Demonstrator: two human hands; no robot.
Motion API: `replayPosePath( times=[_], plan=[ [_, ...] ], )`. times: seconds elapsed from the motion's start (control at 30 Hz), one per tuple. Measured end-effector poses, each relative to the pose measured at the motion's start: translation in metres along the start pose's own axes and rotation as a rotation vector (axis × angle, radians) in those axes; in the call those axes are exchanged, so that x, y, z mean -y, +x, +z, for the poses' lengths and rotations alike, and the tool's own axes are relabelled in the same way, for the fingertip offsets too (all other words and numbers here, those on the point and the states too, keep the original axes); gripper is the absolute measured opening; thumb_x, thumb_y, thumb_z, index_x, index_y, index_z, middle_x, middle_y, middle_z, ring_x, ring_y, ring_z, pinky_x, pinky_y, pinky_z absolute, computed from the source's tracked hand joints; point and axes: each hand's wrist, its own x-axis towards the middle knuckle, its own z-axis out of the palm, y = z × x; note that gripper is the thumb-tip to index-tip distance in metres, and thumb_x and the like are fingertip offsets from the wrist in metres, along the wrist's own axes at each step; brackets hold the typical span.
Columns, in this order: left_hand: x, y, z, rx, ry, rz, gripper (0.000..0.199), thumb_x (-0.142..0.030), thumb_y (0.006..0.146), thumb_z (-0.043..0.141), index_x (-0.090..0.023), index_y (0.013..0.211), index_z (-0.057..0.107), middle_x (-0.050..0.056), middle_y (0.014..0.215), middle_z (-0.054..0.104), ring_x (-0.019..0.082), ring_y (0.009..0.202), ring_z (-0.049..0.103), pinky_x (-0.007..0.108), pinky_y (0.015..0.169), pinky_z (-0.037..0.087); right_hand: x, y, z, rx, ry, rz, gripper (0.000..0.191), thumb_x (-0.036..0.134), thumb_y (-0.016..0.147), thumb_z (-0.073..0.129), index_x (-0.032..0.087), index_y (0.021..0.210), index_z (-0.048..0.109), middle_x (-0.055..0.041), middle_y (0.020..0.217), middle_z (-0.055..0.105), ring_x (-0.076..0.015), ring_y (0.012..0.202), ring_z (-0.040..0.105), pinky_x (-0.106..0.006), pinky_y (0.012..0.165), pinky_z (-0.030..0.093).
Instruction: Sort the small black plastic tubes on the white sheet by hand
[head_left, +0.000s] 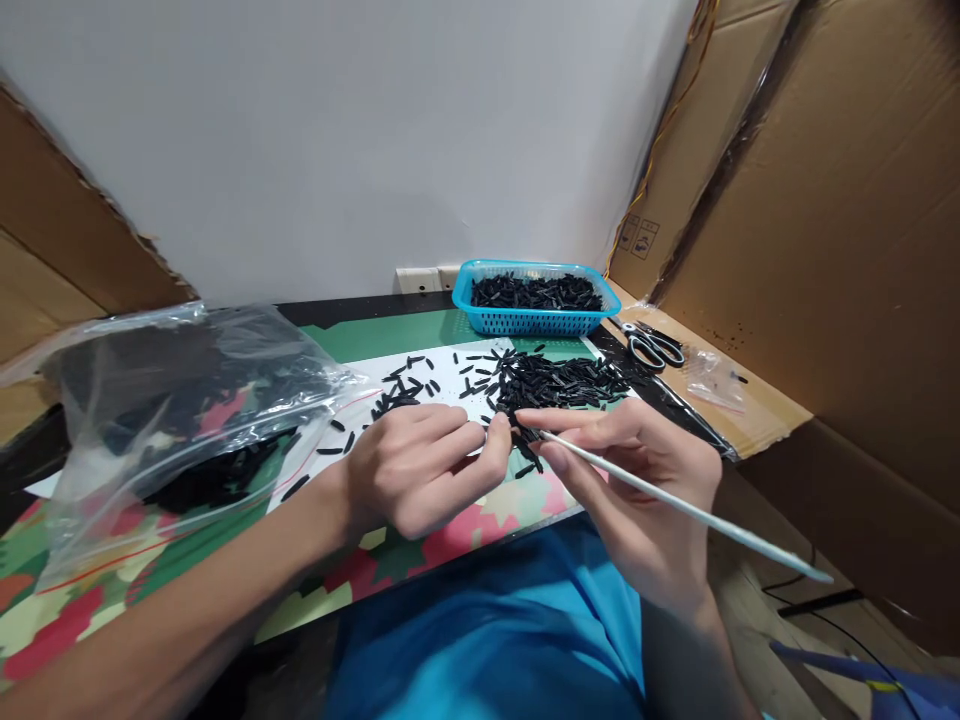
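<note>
My left hand (431,465) is closed in a pinch over the near edge of a pile of small black strips (570,385); what its fingertips hold is too small to make out. Close beside them are the fingertips of my right hand (649,480), closed around a thin pale stick (697,512). The stick slants, one end near the left fingertips and the other pointing down to the right. Some loose black strips (409,385) lie scattered on white paper (450,352) beyond my left hand.
A blue plastic basket (536,322) full of black strips stands at the back. Scissors (652,348) and a small clear bag (714,380) lie to the right. A large clear zip bag (187,400) with black contents covers the left. Cardboard walls (840,200) flank the table.
</note>
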Motion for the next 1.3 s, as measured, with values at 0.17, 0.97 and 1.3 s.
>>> replayPosePath(
  times=[0.17,0.97,1.3],
  plan=[
    [-0.008,0.002,-0.009,-0.044,-0.063,-0.024,0.022,-0.006,0.091,0.072,-0.025,0.099,0.066,-0.004,0.064,0.055,0.015,0.055,0.054,0.035,0.051,0.039,0.008,0.003,-0.004,0.131,0.215,0.118,0.017,0.018,0.093,0.082,0.024,0.086,0.067,-0.006,0.103,0.088,-0.0299,0.095,0.086,-0.039,0.076,0.073],
    [-0.001,-0.003,-0.008,-0.051,-0.004,-0.076,0.025,-0.014,0.102,0.055,-0.026,0.123,0.063,-0.002,0.066,0.06,0.017,0.057,0.06,0.034,0.053,0.043,0.003,0.005,-0.016,0.234,0.171,0.096,0.014,0.016,0.091,0.084,0.024,0.089,0.073,-0.0058,0.115,0.086,-0.0294,0.107,0.084,-0.044,0.09,0.071],
    [0.015,0.005,-0.01,0.02,0.113,0.09,0.022,-0.016,0.103,0.054,-0.021,0.119,0.067,0.0,0.067,0.06,0.016,0.055,0.056,0.031,0.05,0.037,0.003,-0.002,-0.01,0.16,-0.209,-0.167,0.023,0.003,0.093,0.074,0.024,0.087,0.066,-0.0052,0.12,0.085,-0.0258,0.111,0.082,-0.036,0.089,0.07]
  ],
)
